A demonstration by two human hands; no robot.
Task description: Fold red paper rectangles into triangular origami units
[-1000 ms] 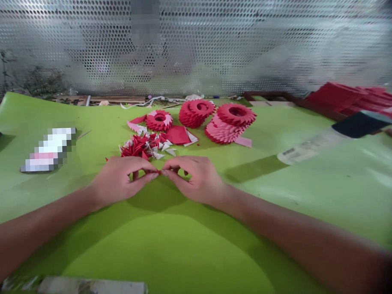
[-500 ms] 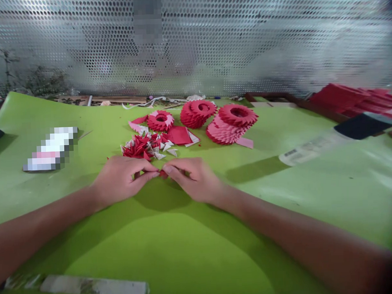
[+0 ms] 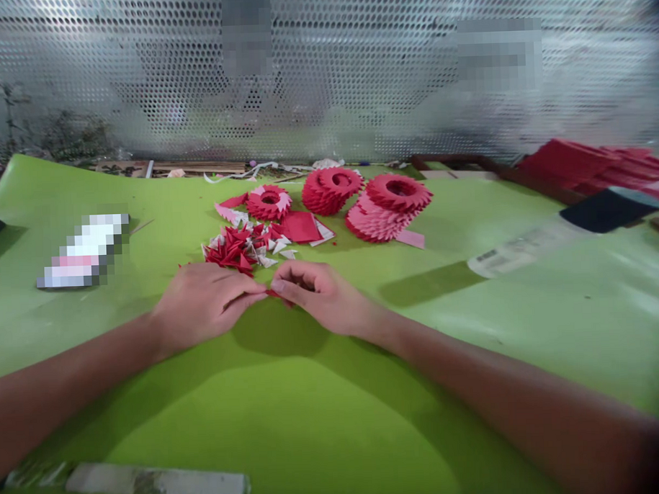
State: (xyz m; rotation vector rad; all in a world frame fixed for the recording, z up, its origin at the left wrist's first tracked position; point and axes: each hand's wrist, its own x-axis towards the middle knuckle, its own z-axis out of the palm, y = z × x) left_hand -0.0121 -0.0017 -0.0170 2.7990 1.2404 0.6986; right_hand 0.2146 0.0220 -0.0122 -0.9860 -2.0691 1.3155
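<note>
Between my hands is a small piece of red paper [image 3: 272,293], mostly covered by the fingers. My left hand [image 3: 204,302] pinches its left end, and my right hand [image 3: 320,296] closes thumb and fingers on its right end. Just beyond the left fingers lies a pile of folded red and white paper triangles [image 3: 232,249]. Square red paper sheets [image 3: 301,227] rest beside the pile. Behind stand a small red and pink paper ring [image 3: 269,202], a red paper coil [image 3: 328,196] and a taller red and pink one [image 3: 382,216].
A blurred-out phone [image 3: 86,252] lies at the left. A clear bottle with a dark cap [image 3: 603,212] is at the right, below stacked red paper [image 3: 580,165]. A whitish strip [image 3: 159,483] lies on the green table cover [image 3: 293,435] near me. Perforated metal sheeting [image 3: 323,74] stands behind.
The red paper piece shows less between my fingertips. My right fingers have curled more and shifted slightly left; my left hand has stayed nearly in place.
</note>
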